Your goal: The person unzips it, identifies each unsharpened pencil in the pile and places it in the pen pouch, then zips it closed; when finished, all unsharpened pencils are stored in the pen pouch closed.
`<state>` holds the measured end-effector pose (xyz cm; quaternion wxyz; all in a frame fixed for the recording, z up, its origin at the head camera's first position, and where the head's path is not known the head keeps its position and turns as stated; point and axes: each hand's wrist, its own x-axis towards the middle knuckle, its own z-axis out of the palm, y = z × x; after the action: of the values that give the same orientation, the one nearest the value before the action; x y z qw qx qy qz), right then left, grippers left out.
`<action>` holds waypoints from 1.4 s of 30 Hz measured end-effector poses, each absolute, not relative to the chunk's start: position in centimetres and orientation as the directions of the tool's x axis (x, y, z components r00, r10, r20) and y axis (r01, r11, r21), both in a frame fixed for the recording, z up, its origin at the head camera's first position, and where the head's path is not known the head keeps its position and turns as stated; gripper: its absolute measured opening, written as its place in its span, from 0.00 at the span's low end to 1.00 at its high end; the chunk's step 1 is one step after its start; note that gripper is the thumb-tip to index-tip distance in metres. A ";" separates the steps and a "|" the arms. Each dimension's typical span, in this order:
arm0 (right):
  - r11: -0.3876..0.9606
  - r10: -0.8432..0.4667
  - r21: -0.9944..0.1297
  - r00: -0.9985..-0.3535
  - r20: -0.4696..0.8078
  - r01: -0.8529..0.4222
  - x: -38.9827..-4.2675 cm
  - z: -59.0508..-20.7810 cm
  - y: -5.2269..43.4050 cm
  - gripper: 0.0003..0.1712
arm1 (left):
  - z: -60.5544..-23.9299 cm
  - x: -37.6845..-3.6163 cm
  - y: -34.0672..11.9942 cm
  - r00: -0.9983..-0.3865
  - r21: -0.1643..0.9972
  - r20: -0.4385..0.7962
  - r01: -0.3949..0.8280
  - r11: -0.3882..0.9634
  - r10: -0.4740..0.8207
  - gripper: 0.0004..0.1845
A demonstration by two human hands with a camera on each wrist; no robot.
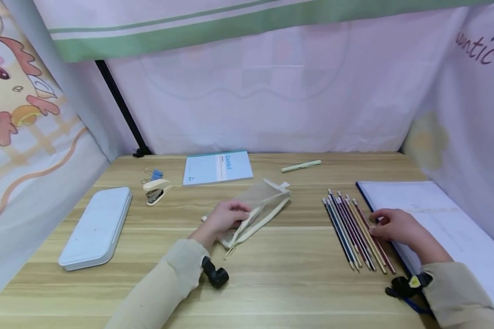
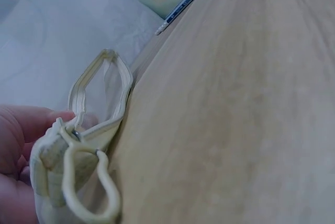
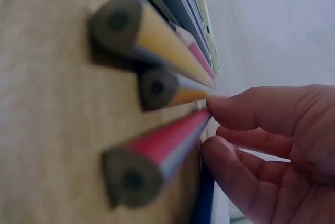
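Note:
My left hand pinches the edge of a sheer mesh zip pouch in the middle of the table. In the left wrist view its zipped mouth gapes, and a cord loop pull hangs at the near end. Several pencils lie side by side to the right, points toward me. At their right edge my right hand has thumb and fingertips on either side of a dark red pencil. A gold pencil lies beside it in the right wrist view.
A white pencil case lies at the left. Behind it are a cream stapler and blue binder clip. A light blue notebook and pale green pen lie at the back; a large white pad is at right.

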<state>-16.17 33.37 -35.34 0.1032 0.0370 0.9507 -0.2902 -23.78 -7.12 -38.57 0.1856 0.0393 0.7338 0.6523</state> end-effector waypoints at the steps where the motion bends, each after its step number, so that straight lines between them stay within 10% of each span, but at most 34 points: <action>1: 0.840 0.014 -0.526 -0.974 -0.226 0.135 -16.3 -35.3 33.2 0.30 | -38.6 -23.7 -7.1 -0.929 0.973 -0.218 -0.183 0.140 0.299 0.11; 9: 0.836 0.062 -0.509 -0.957 -0.285 0.206 -16.8 -34.8 32.6 0.30 | -38.9 -23.8 -6.8 -0.937 0.978 -0.205 -0.186 0.093 0.284 0.10; 14: 0.675 0.187 -0.707 -0.976 -0.115 0.213 -16.6 -34.5 32.0 0.32 | -39.1 -23.9 -6.5 -0.948 0.980 -0.184 -0.158 0.117 0.259 0.08; 20: 0.227 0.291 -0.972 -0.957 0.006 0.063 -17.4 -32.7 28.4 0.22 | -39.0 -23.7 -6.5 -0.952 0.980 -0.182 -0.156 0.125 0.245 0.06; 26: -0.258 0.202 -0.964 -0.972 -0.123 0.068 -19.0 -32.8 22.4 0.12 | -38.8 -23.6 -6.4 -0.954 0.982 -0.178 -0.158 0.099 0.243 0.07; 42: -0.306 0.201 -0.935 -0.948 -0.247 0.179 -21.1 -36.9 12.0 0.24 | -39.3 -23.3 -6.3 -0.967 0.992 -0.122 -0.119 0.029 0.225 0.07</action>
<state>-21.08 12.03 -36.90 -0.0072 0.1613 0.5892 -0.7917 -23.26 -6.30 -39.32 0.1235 0.0375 0.7067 0.6956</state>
